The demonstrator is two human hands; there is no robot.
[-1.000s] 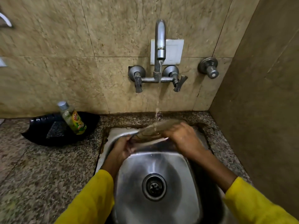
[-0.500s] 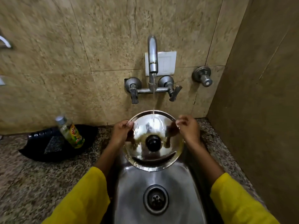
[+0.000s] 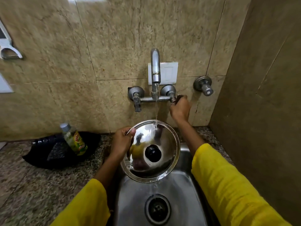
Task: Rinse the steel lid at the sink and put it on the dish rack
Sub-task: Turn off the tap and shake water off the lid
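The round steel lid (image 3: 162, 167) with a black knob faces me, tilted over the steel sink (image 3: 182, 201). My left hand (image 3: 122, 141) grips its upper left rim. A thin stream of water falls from the wall tap (image 3: 155, 69) onto the lid's top edge and drips off its lower rim. My right hand (image 3: 180, 108) is raised to the wall and closed around the tap's right handle (image 3: 175, 98). No dish rack is in view.
A green dish-soap bottle (image 3: 74, 139) leans in a black tray (image 3: 48, 154) on the granite counter (image 3: 32, 185) left of the sink. A second valve (image 3: 204, 86) sticks out of the wall at right. A brown side wall stands close on the right.
My right hand has let go of the lid's right rim and risen to the tap's right handle. The lid, flat under the water a second ago, is now tilted up in my left hand alone.
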